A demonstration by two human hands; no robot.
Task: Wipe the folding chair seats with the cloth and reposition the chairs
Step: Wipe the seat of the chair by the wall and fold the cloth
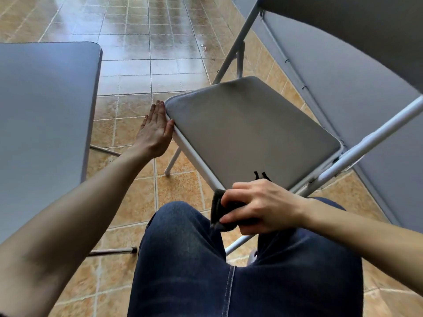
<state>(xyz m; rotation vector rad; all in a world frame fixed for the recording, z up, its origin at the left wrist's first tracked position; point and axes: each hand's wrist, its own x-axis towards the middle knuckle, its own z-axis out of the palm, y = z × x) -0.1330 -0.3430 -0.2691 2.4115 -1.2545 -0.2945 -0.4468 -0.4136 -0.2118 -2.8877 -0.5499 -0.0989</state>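
Head view is showing two chairs: one seat [249,131] at centre, another [43,124] at nine o'clock. Left hand [153,131] is lying flat, fingers spread, apparently touching the seat's edge. Right hand [261,207] is gripping one dark cloth [223,211] at six o'clock.

Unfolded grey chair [249,131], dark bunched cloth [223,209]

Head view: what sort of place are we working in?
Likely a hall or patio set up for seating: a glossy tan tiled floor, grey folding chairs with padded seat, and a grey tabletop alongside.
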